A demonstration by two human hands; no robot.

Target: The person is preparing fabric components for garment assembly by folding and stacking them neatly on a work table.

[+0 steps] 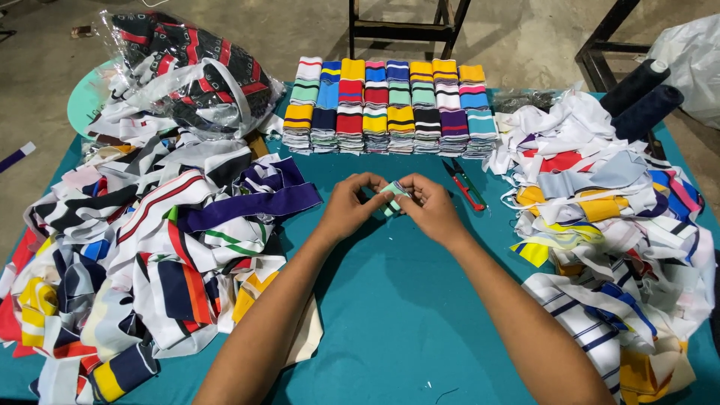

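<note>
Above the middle of the teal counter point(405, 300), I see both hands pinching a small folded mint-green fabric strip point(392, 196), left hand point(349, 204) and right hand point(433, 208) meeting, with red thread snips point(466, 187) just beside and stacked striped bands point(390, 105) behind.

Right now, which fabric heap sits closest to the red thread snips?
The right-hand heap of loose strips; its edge lies just beside the snips. The left-hand heap lies beyond both hands.

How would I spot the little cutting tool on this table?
Start at the rows of folded striped bands at the back of the teal table. Just in front, right of the right hand, lie small snips: the only red-handled metal thing among cloth.
</note>
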